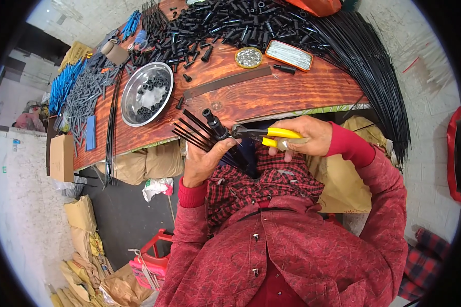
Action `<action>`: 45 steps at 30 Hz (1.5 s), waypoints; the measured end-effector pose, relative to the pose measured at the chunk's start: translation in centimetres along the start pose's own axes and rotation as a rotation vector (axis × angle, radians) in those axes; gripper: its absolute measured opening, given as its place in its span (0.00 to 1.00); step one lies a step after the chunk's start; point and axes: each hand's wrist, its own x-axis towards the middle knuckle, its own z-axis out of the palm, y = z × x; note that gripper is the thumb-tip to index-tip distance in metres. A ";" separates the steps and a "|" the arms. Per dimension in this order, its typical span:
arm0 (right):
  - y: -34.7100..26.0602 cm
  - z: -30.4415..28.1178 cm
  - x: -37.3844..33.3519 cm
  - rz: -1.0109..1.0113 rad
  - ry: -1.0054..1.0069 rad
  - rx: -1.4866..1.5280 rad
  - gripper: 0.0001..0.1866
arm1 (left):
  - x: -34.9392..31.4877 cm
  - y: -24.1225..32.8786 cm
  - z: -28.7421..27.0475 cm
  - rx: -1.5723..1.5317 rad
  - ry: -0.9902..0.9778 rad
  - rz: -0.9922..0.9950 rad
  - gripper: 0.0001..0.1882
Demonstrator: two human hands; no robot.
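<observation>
My left hand is closed around a stepped black plastic fitting, tilted up toward the table. Several thin black rods fan out beside it from the same hand, and their lower ends run down over my lap. In my right hand is a pair of pliers with yellow handles. Its dark jaws reach the side of the fitting, close to my left thumb. Whether the jaws grip a small pin there is too small to tell. Both hands are just off the table's front edge.
On the wooden table stand a metal bowl of small black rings, a round tin and a rectangular tin of thin silvery pieces. Black fittings heap up behind. Long black rods overhang the right edge; a flat strip lies nearer.
</observation>
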 end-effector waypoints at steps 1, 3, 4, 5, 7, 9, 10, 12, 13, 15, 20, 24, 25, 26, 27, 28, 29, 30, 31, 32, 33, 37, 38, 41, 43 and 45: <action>-0.2 -0.3 0.0 0.008 -0.042 0.032 0.17 | -0.1 -0.1 0.0 0.009 0.003 -0.008 0.15; -0.7 -1.0 0.0 0.005 -0.075 0.026 0.17 | -0.1 -0.1 0.2 -0.013 0.009 -0.022 0.15; -0.9 -1.2 0.0 0.003 -0.108 0.020 0.18 | -0.1 -0.1 0.2 -0.034 0.015 -0.038 0.16; -1.1 -1.4 0.1 0.002 -0.107 0.019 0.18 | 0.0 -0.1 0.2 -0.034 0.014 -0.037 0.16; -1.3 -1.7 0.2 -0.075 -0.128 -0.050 0.15 | 0.0 0.1 0.3 -0.048 -0.005 -0.039 0.16; -1.1 -2.0 0.2 -0.101 -0.137 -0.052 0.15 | 0.1 0.2 0.2 -0.029 -0.017 -0.043 0.16; -1.1 -2.0 0.2 -0.126 -0.147 -0.053 0.15 | 0.1 0.2 0.2 -0.011 -0.027 -0.049 0.16; -1.3 -2.0 0.2 -0.123 -0.135 -0.065 0.16 | 0.0 0.2 0.4 -0.026 -0.013 -0.050 0.16; -1.4 -2.0 0.2 -0.120 -0.122 -0.076 0.16 | 0.0 0.2 0.4 -0.042 -0.001 -0.052 0.16; -1.6 -2.3 0.2 -0.092 -0.142 -0.084 0.17 | 0.0 0.1 0.4 -0.041 0.000 -0.041 0.15; -2.4 -2.9 0.0 0.064 -0.220 -0.036 0.22 | 0.1 0.2 0.6 -0.034 -0.010 -0.024 0.14; -3.1 -3.0 0.0 0.128 -0.208 -0.054 0.21 | 0.0 0.4 0.7 0.004 0.003 -0.039 0.13; -3.2 -3.0 0.0 0.114 -0.210 -0.090 0.21 | 0.0 0.5 0.7 0.022 0.010 -0.037 0.13; -3.2 -3.2 0.1 0.114 -0.210 -0.089 0.21 | 0.1 0.5 0.7 0.023 0.009 -0.038 0.13; -3.2 -3.3 0.1 0.100 -0.208 -0.132 0.20 | 0.2 0.4 0.8 0.049 0.012 -0.032 0.12; -3.2 -3.4 0.2 0.085 -0.205 -0.176 0.19 | 0.3 0.4 0.8 0.074 0.014 -0.026 0.12; -3.2 -3.4 0.2 0.086 -0.205 -0.175 0.19 | 0.2 0.4 0.8 0.074 0.014 -0.027 0.12; -3.2 -3.4 0.2 0.082 -0.206 -0.147 0.19 | 0.2 0.4 0.9 0.076 0.019 -0.024 0.12; -3.3 -3.4 0.2 0.078 -0.206 -0.120 0.18 | 0.2 0.5 0.9 0.077 0.024 -0.020 0.11; -3.4 -3.3 0.2 0.078 -0.206 -0.119 0.18 | 0.2 0.5 0.9 0.077 0.024 -0.021 0.11; -3.6 -3.2 0.2 0.086 -0.194 -0.143 0.17 | 0.2 0.6 0.9 0.108 0.015 -0.011 0.11; -3.5 -3.0 0.5 0.073 -0.172 -0.194 0.14 | 0.0 0.5 0.8 0.124 0.033 -0.010 0.11; -3.2 -3.0 0.5 0.074 -0.171 -0.195 0.14 | 0.0 0.4 0.8 0.123 0.033 -0.010 0.11; -1.8 -2.6 0.7 0.025 -0.141 -0.172 0.12 | 0.1 0.1 0.9 0.074 0.058 -0.005 0.11; -1.2 -2.3 0.8 -0.014 -0.123 -0.145 0.12 | 0.0 0.2 1.0 0.001 0.063 0.001 0.12; -0.4 -2.1 1.3 -0.055 -0.134 -0.120 0.12 | -0.3 -0.4 -0.1 0.022 0.018 0.004 0.13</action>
